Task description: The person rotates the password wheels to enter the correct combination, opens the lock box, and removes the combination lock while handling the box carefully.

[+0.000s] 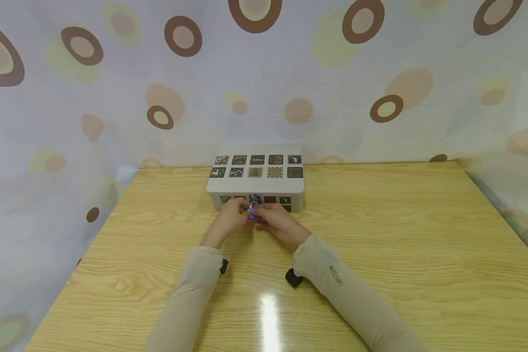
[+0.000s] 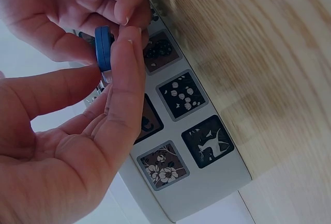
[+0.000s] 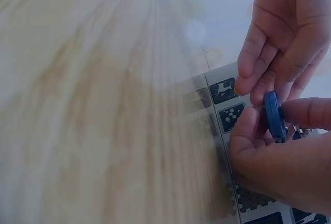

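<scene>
Close in front of a white box (image 1: 255, 185) with dark square pictures, both hands meet at a small blue ring-shaped piece (image 1: 253, 209). My left hand (image 1: 231, 218) pinches it between thumb and fingertips; a bit of metal shows at its lower end in the left wrist view. From the other side my right hand (image 1: 282, 222) also pinches the blue piece (image 3: 274, 116) with thumb and curled fingers. Seen edge-on in the wrist views, the piece is flat with rounded ends. A metal latch (image 1: 253, 197) sits on the box front just above it. Fingers hide part of the front.
The box stands at the back of a wooden table (image 1: 400, 220), near a spotted curtain (image 1: 264, 88). Light sleeves cover both forearms, and a black device (image 1: 294, 277) hangs under the right wrist.
</scene>
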`<state>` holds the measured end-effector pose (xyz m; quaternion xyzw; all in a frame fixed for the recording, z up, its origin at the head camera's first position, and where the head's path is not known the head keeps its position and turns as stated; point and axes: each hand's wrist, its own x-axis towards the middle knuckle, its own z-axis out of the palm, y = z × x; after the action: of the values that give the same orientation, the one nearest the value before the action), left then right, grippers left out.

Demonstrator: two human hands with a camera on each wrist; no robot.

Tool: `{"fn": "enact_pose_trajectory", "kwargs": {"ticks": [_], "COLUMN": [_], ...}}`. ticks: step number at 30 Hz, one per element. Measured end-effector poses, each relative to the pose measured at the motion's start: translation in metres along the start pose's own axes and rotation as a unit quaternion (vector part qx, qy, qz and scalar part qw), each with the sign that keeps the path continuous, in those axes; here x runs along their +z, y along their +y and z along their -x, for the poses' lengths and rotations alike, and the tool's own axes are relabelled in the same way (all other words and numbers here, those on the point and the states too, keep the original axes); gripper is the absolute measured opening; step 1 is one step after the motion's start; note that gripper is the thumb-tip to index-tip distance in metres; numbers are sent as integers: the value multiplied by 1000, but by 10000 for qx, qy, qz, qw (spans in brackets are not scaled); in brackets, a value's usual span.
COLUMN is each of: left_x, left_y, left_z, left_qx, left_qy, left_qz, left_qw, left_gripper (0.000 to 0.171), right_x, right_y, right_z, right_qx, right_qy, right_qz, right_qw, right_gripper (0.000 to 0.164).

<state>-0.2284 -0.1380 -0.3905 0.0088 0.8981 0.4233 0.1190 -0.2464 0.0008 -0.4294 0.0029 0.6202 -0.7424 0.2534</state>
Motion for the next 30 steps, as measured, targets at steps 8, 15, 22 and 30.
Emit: {"fn": "enact_pose_trajectory", "kwargs": {"ticks": [8, 15, 22, 30], "left_x": [-1, -2, -2, -2], "left_y": [1, 3, 4, 4], "left_z": [1, 2, 3, 4], "left_qx": [-25, -58, -113, -65], "left_qy": [14, -1, 22, 6], "left_qz": [-81, -42, 4, -36], "left_qw": [10000, 10000, 9999, 10000], "left_gripper": [29, 29, 29, 30], "right_x": [1, 0, 1, 2], "right_y": [0, -1, -2, -2], "right_z": [-1, 1, 3, 5], "right_qx": [14, 12, -4, -34], "right_qy": [-31, -52, -112, -66], "right_qz": [-55, -53, -250, -13], "right_qw": [10000, 10000, 9996, 10000], "right_gripper": [25, 26, 26, 27]}}
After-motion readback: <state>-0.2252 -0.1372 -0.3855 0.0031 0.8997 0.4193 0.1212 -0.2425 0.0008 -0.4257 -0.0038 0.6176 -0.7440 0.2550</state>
